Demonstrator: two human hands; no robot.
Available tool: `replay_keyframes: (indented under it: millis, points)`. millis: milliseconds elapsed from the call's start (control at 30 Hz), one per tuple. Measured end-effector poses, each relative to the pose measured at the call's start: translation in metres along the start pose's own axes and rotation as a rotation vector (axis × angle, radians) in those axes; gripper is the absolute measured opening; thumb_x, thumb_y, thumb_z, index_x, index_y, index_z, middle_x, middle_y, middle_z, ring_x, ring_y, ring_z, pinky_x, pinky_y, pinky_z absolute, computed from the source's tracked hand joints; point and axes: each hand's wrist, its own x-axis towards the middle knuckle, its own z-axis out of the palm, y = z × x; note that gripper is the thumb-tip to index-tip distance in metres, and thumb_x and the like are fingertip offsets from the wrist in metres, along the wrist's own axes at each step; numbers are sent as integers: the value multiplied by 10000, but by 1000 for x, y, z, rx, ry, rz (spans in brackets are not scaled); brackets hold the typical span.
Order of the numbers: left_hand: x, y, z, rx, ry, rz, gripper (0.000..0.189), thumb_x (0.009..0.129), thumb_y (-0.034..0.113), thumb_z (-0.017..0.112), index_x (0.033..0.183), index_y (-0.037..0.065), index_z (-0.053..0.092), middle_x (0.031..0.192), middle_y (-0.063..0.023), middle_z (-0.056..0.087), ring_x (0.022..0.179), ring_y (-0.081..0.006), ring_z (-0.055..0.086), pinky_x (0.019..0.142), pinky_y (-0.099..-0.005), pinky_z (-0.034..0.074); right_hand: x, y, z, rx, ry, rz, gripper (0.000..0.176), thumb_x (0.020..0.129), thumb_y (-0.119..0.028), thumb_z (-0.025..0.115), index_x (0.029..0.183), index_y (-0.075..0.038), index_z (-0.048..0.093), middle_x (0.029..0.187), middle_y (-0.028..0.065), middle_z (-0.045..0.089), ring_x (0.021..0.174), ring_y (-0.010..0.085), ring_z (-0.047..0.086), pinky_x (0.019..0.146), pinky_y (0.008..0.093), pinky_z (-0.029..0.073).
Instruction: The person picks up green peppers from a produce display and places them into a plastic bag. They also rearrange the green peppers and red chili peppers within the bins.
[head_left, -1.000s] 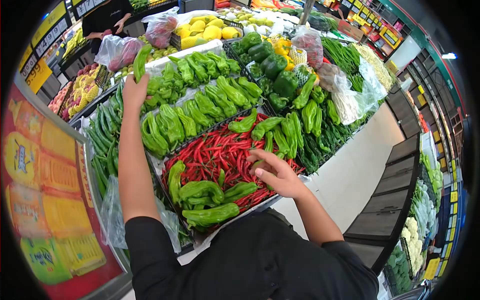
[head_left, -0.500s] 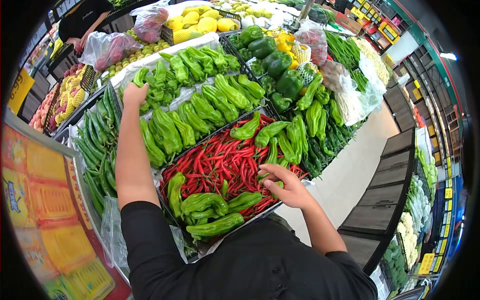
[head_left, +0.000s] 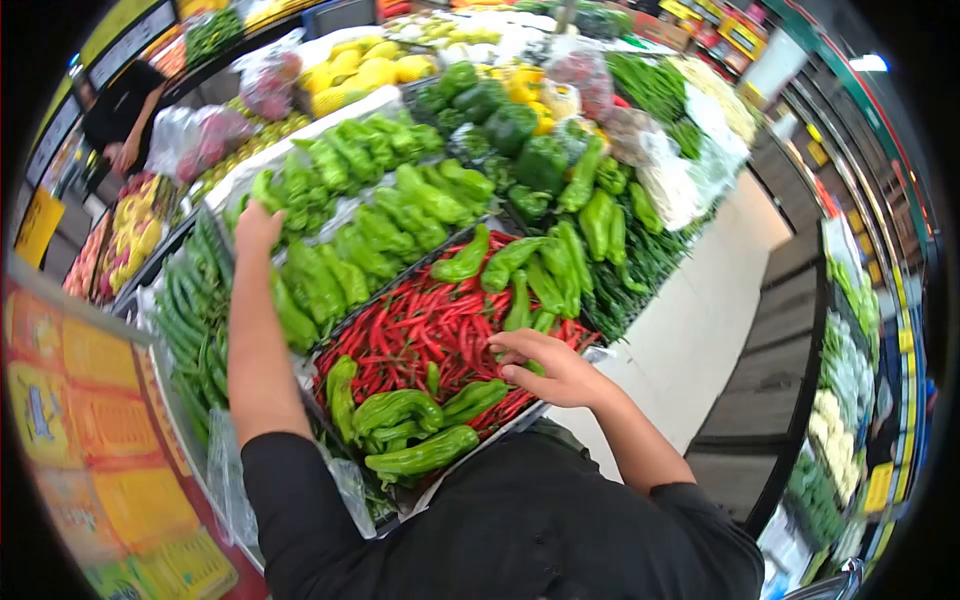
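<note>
My left hand [head_left: 258,228] reaches to the back left of the light green peppers [head_left: 318,282], its fingers bent down at the edge of the rows; whether it grips one is hidden. My right hand [head_left: 545,368] hovers over the right part of the red chilies [head_left: 415,325], fingers curled, with a bit of green near the fingertips that I cannot make out. Several large green peppers [head_left: 420,450] lie on the front of the chilies, and more [head_left: 545,275] lie along their back right side.
Long green chilies [head_left: 190,310] fill a crate at the left. Dark green bell peppers [head_left: 540,160] and bagged produce [head_left: 665,190] stand behind. A person [head_left: 125,115] in black is at the far left. A grey cabinet [head_left: 755,380] stands right, across the floor.
The view has shifted, with the produce appearing slightly further left. My left hand stays at the back left of the peppers, my right hand over the chilies. The other person's arm has changed position.
</note>
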Motion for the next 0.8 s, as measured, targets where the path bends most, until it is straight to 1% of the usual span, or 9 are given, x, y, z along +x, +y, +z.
replay_keyframes:
  millis: [100, 167, 233, 300, 400, 500, 667, 767, 800]
  points:
    - [-6, -7, -7, -18, 8, 89, 522, 843, 438, 749, 1175, 47, 652, 1132, -228, 706, 1073, -409, 666, 901, -498, 524, -11, 10, -20, -98, 40, -50, 440, 997, -191, 599, 1385, 4, 527, 1189, 178, 614, 1029, 280, 652, 924, 388, 513]
    - [-8, -25, -6, -63, 78, 169, 533, 854, 437, 733, 1188, 27, 670, 1137, -245, 701, 1072, -400, 669, 932, -468, 515, -20, 20, -43, -176, 113, -50, 447, 998, -210, 600, 1384, 2, 526, 1181, 180, 617, 1032, 285, 646, 923, 388, 510]
    - [-11, -29, -22, -51, 14, 182, 507, 876, 400, 718, 1197, 11, 667, 1124, -239, 708, 1072, -360, 683, 935, -436, 516, -33, 24, -74, -222, 260, -40, 445, 992, -211, 610, 1381, -8, 534, 1187, 174, 626, 1010, 274, 651, 900, 397, 518]
    - [-11, -36, -39, -257, -9, 275, 437, 926, 340, 690, 1209, 9, 663, 1101, -177, 720, 1008, -273, 693, 890, -375, 524, -48, 40, -101, -85, 475, -9, 447, 970, -189, 636, 1377, -25, 547, 1207, 125, 643, 979, 205, 658, 868, 371, 531]
    - [-86, 37, -121, -495, -61, 244, 369, 995, 273, 648, 1260, 18, 637, 1084, -54, 675, 919, -129, 618, 800, -279, 496, -69, 76, -148, 124, 727, 8, 455, 975, -174, 651, 1397, -44, 543, 1190, 54, 645, 993, 127, 596, 878, 303, 509]
    - [-168, 108, -177, -766, -26, 362, 360, 1017, 248, 611, 1279, 1, 616, 1069, -60, 665, 925, -127, 615, 800, -269, 487, -85, 106, -190, 210, 947, 15, 477, 969, -153, 649, 1416, -44, 523, 1218, 55, 646, 1000, 127, 588, 896, 295, 500]
    - [-280, 159, -207, -780, -42, 592, 321, 1024, 200, 568, 1244, -30, 611, 1086, -100, 656, 934, -160, 618, 818, -287, 492, -89, 172, -232, 7, 1157, 251, 574, 904, -194, 703, 1411, -3, 516, 1237, 156, 643, 1051, 227, 629, 936, 358, 507]
    - [-336, 174, -197, -848, -108, 644, 324, 999, 207, 594, 1209, -38, 614, 1080, -124, 658, 927, -183, 628, 822, -314, 507, -79, 206, -245, -218, 1098, 366, 612, 878, -227, 725, 1407, 0, 517, 1246, 200, 630, 1101, 302, 631, 960, 401, 504]
    - [-350, 177, -186, -887, -128, 605, 328, 997, 213, 598, 1205, -39, 615, 1071, -126, 661, 922, -185, 632, 821, -317, 510, -74, 213, -248, -257, 1088, 373, 613, 863, -246, 730, 1389, -11, 523, 1236, 226, 620, 1130, 371, 616, 977, 449, 495]
